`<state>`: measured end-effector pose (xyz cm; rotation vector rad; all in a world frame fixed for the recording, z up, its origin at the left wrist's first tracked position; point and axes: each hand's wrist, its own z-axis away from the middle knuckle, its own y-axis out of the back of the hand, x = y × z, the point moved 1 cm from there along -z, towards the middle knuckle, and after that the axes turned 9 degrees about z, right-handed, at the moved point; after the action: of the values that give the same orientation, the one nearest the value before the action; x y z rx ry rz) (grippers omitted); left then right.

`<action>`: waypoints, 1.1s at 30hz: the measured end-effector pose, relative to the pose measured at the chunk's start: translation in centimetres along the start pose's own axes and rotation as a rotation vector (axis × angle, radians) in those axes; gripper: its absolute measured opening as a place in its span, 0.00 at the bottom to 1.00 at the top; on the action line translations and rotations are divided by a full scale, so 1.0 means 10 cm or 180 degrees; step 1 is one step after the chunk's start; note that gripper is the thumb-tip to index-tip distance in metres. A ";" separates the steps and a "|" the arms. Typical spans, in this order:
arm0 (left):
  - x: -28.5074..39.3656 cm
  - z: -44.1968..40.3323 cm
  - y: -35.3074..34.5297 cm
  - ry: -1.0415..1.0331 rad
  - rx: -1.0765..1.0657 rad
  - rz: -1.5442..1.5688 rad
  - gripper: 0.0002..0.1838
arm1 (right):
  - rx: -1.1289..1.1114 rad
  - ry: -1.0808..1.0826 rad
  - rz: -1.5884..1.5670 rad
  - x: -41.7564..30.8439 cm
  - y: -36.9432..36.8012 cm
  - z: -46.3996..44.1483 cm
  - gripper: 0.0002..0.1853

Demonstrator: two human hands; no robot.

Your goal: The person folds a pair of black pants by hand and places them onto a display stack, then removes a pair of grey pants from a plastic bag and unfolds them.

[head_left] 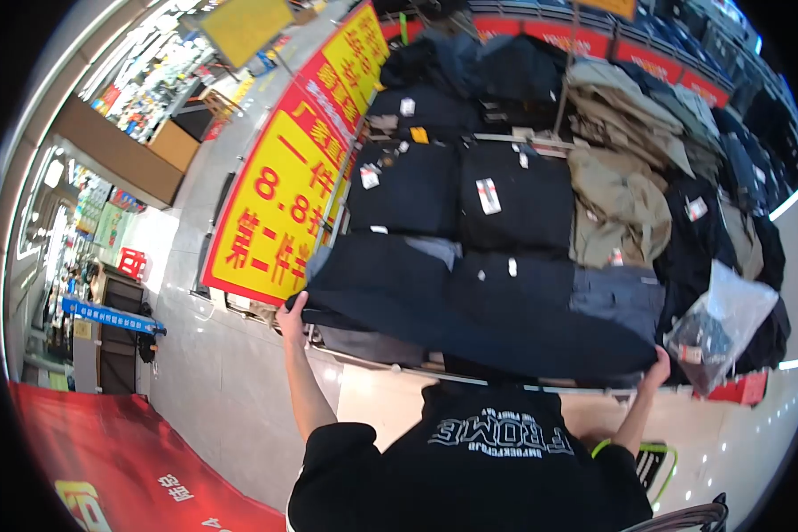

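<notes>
Dark garment [470, 324] stretched lengthwise between my two hands, at the near edge of the sales table [399, 365], over the front row of folded clothes. It sags a little in the middle and slants, its left end the farther from me.

My left hand [293, 315]: thumb up, pinching the left end of the cloth; the other fingers mostly hidden. Just beside it, the lower corner of a yellow and red sign [279, 199], which runs along the table's left side.

My right hand [658, 365]: closed on the right end, thumb and fingers pinching the edge, fingertips partly out of sight. Near it, a clear plastic bag [727, 310] with something dark inside, lying on the right corner.

Beyond the garment: black piles [514, 208] with white tags, a grey pile [616, 297] toward the right, a khaki pile [619, 204] behind that. Below me, my black shirt [514, 479], white lettering on it. Low on the left, a red banner [142, 461].
</notes>
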<state>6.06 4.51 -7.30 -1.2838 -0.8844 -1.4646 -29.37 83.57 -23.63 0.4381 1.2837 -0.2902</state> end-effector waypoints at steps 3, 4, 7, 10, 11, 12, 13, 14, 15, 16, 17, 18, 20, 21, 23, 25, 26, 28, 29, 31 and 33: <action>0.05 -0.56 -0.07 -0.0692 -0.0502 -0.0483 0.17 | -0.0016 0.0550 0.0085 -0.45 -0.33 -0.31 0.13; 0.50 -0.39 -0.42 -0.0842 -0.0621 -0.0603 0.17 | 0.0061 0.0601 0.0136 -0.87 -0.60 -0.27 0.13; 1.18 -0.71 -0.92 -0.1094 -0.0815 -0.0743 0.17 | -0.0540 0.1025 -0.0442 -1.80 -1.31 -0.33 0.13; 1.98 -0.58 -1.28 -0.1429 -0.0798 -0.0255 0.19 | -0.0576 0.1365 -0.0680 -2.55 -1.65 -0.45 0.13; 2.16 -0.56 -1.29 -0.1394 -0.0804 0.0029 0.17 | -0.0429 0.1476 -0.0521 -2.72 -1.66 -0.47 0.13; 2.31 -0.51 -1.26 -0.1361 -0.0734 0.0069 0.16 | -0.0297 0.1565 -0.0391 -2.77 -1.63 -0.49 0.13; 2.39 -0.44 -1.23 -0.1362 -0.0645 0.0274 0.14 | -0.0160 0.1648 -0.0258 -2.82 -1.61 -0.52 0.13; 2.41 -0.45 -1.13 -0.1293 -0.0712 0.0322 0.12 | -0.0018 0.1724 -0.0124 -2.88 -1.59 -0.54 0.13; 2.36 -0.44 -1.07 -0.1245 -0.0574 0.0272 0.12 | 0.0028 0.1618 0.0074 -2.85 -1.55 -0.59 0.13; 2.30 -0.42 -1.00 -0.1197 -0.0431 0.0210 0.12 | 0.0062 0.1652 0.0190 -2.76 -1.50 -0.65 0.12; 2.17 -0.51 -0.86 -0.0975 -0.0287 -0.0074 0.13 | 0.0097 0.1686 0.0307 -2.66 -1.46 -0.71 0.12; 1.94 -0.66 -0.66 -0.0745 -0.0137 -0.0363 0.14 | 0.0081 0.1667 0.0352 -2.44 -1.38 -0.88 0.12; 1.27 -0.95 -0.14 0.0099 0.0313 -0.1359 0.15 | -0.0183 0.1363 -0.0087 -1.85 -1.17 -1.21 0.12; 1.13 -0.89 -0.09 0.0261 0.0281 -0.1338 0.14 | -0.0232 0.1163 0.0077 -1.66 -1.06 -1.35 0.12; 0.89 -0.85 -0.03 0.0221 0.0097 -0.1332 0.12 | -0.0147 0.1067 0.0224 -1.47 -0.99 -1.29 0.12; 0.67 -0.95 0.05 0.0014 -0.0042 -0.1562 0.15 | -0.0040 0.0846 0.0378 -1.36 -0.97 -1.20 0.12; 0.60 -1.04 0.09 0.0041 -0.0033 -0.1582 0.15 | -0.0025 0.0709 0.0406 -1.32 -0.98 -1.16 0.12; 0.70 -1.04 -0.09 -0.0669 0.0045 -0.1670 0.18 | -0.0292 0.0588 0.0092 -1.19 -1.11 -1.30 0.11; 0.85 -1.04 -0.19 -0.0517 0.0079 -0.1668 0.22 | -0.0345 0.0693 -0.0087 -1.24 -1.21 -1.32 0.11; 1.26 -1.14 -0.41 -0.0373 0.0117 -0.1499 0.26 | -0.0255 0.0925 0.0138 -1.55 -1.39 -1.26 0.11; 1.59 -1.24 -0.54 -0.0609 0.0078 -0.1112 0.24 | -0.0159 0.1149 0.0118 -1.94 -1.51 -1.10 0.12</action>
<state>-2.42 -8.79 6.45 -1.3130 -1.3015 -1.6083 -50.65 74.71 -9.61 0.4854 1.6294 -0.1505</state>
